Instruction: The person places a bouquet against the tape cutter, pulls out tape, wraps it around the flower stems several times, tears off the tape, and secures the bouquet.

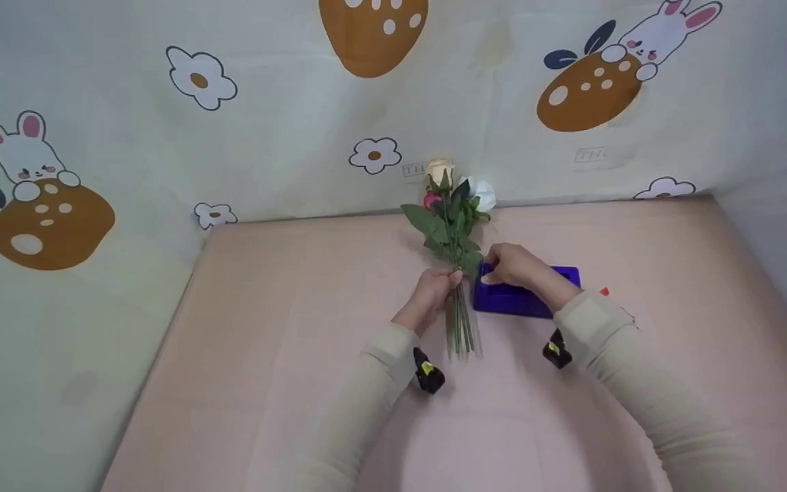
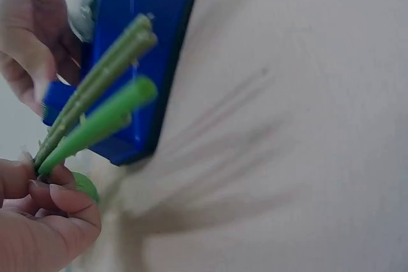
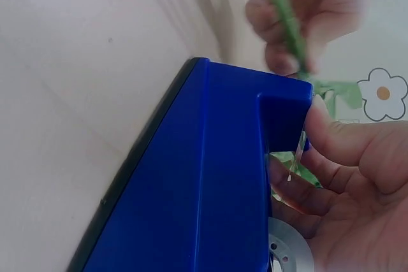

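Observation:
My left hand [image 1: 434, 292] pinches the stems [image 1: 462, 321] of a small bunch of flowers [image 1: 458, 222], which has cream, white and red blooms among green leaves. In the left wrist view, the cut ends of the green stems [image 2: 95, 103] point up past the fingertips. Just right of the bunch sits a blue tape dispenser [image 1: 511, 302]. At its left end, my right hand [image 1: 513, 265] has thumb and fingers around the front tip, pinching the clear tape [image 3: 298, 151] there. The tape roll [image 3: 292, 246] shows partly behind the dispenser's side.
The pink table [image 1: 298, 355] meets a pale backdrop [image 1: 284, 157] printed with rabbits and flowers just behind the blooms. A small orange-red thing [image 1: 604, 292] lies right of the dispenser, beside the right sleeve. Black devices [image 1: 427, 372] are strapped at both wrists.

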Tool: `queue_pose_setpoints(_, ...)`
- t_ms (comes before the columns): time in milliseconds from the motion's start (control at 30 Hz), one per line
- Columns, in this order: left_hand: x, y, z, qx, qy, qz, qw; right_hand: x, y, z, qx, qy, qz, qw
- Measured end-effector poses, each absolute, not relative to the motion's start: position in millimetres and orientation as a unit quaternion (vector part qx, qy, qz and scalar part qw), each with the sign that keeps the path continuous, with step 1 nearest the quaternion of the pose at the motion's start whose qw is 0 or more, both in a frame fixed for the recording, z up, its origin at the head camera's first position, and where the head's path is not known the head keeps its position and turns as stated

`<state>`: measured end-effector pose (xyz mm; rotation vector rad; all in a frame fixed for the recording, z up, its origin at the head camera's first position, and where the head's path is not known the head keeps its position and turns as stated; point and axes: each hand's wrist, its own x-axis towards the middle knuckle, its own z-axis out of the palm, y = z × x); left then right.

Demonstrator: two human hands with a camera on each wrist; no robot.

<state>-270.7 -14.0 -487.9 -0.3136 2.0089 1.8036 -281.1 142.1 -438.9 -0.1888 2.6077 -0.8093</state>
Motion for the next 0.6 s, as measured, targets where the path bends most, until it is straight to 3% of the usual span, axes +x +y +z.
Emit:
queue_pose_setpoints(167, -257, -27, -471, -0.091, 0.687, 0.687, 0.220, -280, 140, -438, -0.093, 0.950, -0.245, 0.168)
queue_pose_setpoints(333, -236, -42, -458, -0.050, 0.654, 0.722, 0.220, -262, 131, -439, -0.146, 0.959, -0.242, 0.040)
queue_pose_setpoints(400, -227, -49, -454, -0.025, 0.640, 0.735, 0.222, -247, 127, -438, -0.152, 0.933, -0.325, 0.028)
queue_pose_setpoints(467, -219, -55, -451, 0.000, 0.626, 0.746, 0.228, -230, 124, -435, -0.159, 0.882, -0.435, 0.088)
queue_pose_setpoints(600, -208, -64, -447, 0.031, 0.611, 0.757, 0.231, -198, 121, -431, -0.125, 0.722, -0.610, 0.303)
